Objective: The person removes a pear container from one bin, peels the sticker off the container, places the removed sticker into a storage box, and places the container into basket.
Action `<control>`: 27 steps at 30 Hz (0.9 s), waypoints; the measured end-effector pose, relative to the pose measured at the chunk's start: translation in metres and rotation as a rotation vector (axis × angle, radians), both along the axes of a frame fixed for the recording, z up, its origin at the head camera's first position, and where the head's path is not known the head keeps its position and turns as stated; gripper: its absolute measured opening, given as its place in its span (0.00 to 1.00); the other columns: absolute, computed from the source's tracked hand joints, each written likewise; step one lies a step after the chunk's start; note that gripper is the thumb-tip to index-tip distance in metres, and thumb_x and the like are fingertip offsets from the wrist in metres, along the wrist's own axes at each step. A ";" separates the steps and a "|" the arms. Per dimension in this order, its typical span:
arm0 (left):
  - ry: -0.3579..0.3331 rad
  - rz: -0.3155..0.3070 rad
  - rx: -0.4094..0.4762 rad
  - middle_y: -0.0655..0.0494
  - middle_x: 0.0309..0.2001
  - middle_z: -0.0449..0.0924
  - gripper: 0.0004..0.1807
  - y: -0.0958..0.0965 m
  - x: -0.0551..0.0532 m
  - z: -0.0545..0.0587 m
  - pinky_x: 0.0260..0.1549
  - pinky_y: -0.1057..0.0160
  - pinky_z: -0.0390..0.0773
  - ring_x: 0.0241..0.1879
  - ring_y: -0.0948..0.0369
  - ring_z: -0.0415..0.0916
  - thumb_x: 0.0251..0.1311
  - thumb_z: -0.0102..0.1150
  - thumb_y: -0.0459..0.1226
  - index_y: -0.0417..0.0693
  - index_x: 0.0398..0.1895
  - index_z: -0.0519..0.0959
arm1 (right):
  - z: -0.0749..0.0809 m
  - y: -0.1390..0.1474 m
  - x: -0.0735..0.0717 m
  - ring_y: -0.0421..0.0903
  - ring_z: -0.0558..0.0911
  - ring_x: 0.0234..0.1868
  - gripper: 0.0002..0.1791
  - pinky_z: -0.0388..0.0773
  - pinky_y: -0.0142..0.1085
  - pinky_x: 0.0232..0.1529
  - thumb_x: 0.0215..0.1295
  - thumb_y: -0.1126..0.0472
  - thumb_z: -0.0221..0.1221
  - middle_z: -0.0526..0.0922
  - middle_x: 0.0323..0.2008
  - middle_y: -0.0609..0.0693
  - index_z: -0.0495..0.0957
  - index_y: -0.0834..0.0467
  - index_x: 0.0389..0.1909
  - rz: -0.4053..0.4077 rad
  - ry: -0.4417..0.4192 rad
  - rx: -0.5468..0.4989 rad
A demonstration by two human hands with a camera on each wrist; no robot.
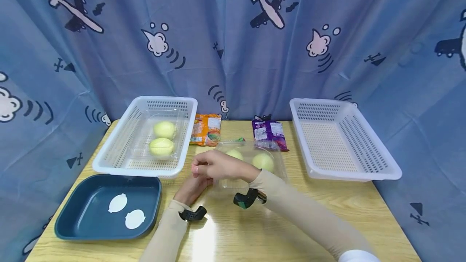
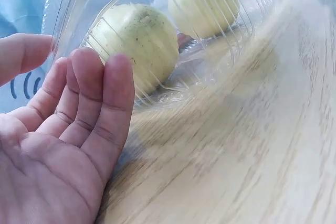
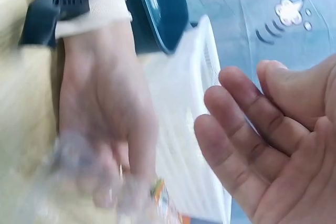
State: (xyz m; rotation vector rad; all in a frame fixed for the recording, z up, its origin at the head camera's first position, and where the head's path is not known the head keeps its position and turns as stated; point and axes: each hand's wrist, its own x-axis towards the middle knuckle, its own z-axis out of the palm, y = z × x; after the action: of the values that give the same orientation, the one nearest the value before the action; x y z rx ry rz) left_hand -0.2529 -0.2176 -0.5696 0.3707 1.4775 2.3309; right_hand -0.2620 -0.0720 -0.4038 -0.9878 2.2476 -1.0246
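A clear plastic box [image 1: 280, 165] on the table holds two round pale yellow-green fruits [image 1: 263, 161]. At its left end is my left hand [image 1: 193, 189], palm turned up. In the left wrist view, the fingers [image 2: 118, 82] of that hand lie close together against the box wall, with the thumb apart from them. My right arm crosses over the box, and my right hand [image 1: 218, 165] is just above the left one. The right wrist view shows the right hand's fingers [image 3: 212, 140] loosely bent with nothing between them.
At the left, a white basket [image 1: 100, 161] holds another clear box [image 1: 134, 153] with two pale fruits. In front of it, a dark blue tray [image 1: 87, 221] contains two white pieces. Behind lie an orange packet [image 1: 207, 128] and a purple packet [image 1: 271, 130]. Another white basket [image 1: 389, 169] stands right.
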 end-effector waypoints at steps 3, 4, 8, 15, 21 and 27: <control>-0.123 0.002 -0.027 0.70 0.36 0.78 0.14 0.003 -0.003 0.001 0.40 0.69 0.74 0.36 0.70 0.73 0.77 0.44 0.35 0.63 0.40 0.78 | 0.001 0.016 -0.004 0.45 0.81 0.38 0.10 0.78 0.31 0.41 0.77 0.62 0.52 0.85 0.37 0.54 0.81 0.59 0.38 -0.085 -0.053 -0.042; -0.147 0.007 -0.035 0.69 0.36 0.79 0.12 0.004 -0.004 0.001 0.40 0.68 0.74 0.36 0.69 0.73 0.77 0.45 0.36 0.61 0.41 0.78 | 0.003 0.021 -0.005 0.49 0.82 0.40 0.11 0.79 0.32 0.41 0.78 0.62 0.51 0.85 0.38 0.55 0.80 0.61 0.39 -0.120 -0.080 -0.055; -0.204 0.043 -0.064 0.64 0.36 0.79 0.07 0.006 -0.005 0.002 0.40 0.68 0.76 0.35 0.69 0.75 0.77 0.47 0.37 0.53 0.43 0.76 | 0.006 0.043 -0.009 0.52 0.83 0.40 0.13 0.85 0.41 0.42 0.77 0.59 0.49 0.83 0.36 0.54 0.78 0.64 0.42 -0.281 -0.140 -0.117; -0.228 0.089 -0.067 0.62 0.35 0.77 0.06 0.007 -0.003 0.001 0.39 0.68 0.76 0.34 0.67 0.75 0.76 0.47 0.35 0.50 0.41 0.76 | 0.005 0.078 -0.020 0.60 0.84 0.41 0.17 0.87 0.44 0.42 0.76 0.57 0.45 0.81 0.31 0.55 0.75 0.64 0.33 -0.435 -0.123 -0.197; -0.224 0.097 -0.057 0.62 0.34 0.78 0.07 0.008 -0.002 0.002 0.37 0.68 0.76 0.33 0.67 0.74 0.76 0.47 0.35 0.50 0.40 0.76 | 0.005 0.103 -0.029 0.56 0.84 0.37 0.18 0.87 0.43 0.40 0.81 0.58 0.47 0.83 0.33 0.61 0.74 0.67 0.34 -0.508 -0.109 -0.268; -0.216 0.103 -0.041 0.61 0.34 0.78 0.08 0.009 -0.002 0.006 0.36 0.68 0.76 0.32 0.66 0.74 0.76 0.47 0.34 0.51 0.40 0.77 | 0.002 0.124 -0.036 0.41 0.81 0.35 0.16 0.85 0.34 0.38 0.80 0.60 0.49 0.82 0.42 0.66 0.76 0.72 0.46 -0.577 -0.115 -0.317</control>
State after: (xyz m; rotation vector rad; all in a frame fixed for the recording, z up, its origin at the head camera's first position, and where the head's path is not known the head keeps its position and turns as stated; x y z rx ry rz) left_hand -0.2547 -0.2082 -0.5640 0.0306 1.4673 2.3292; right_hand -0.2979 0.0520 -0.4016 -0.3651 2.3679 -1.6727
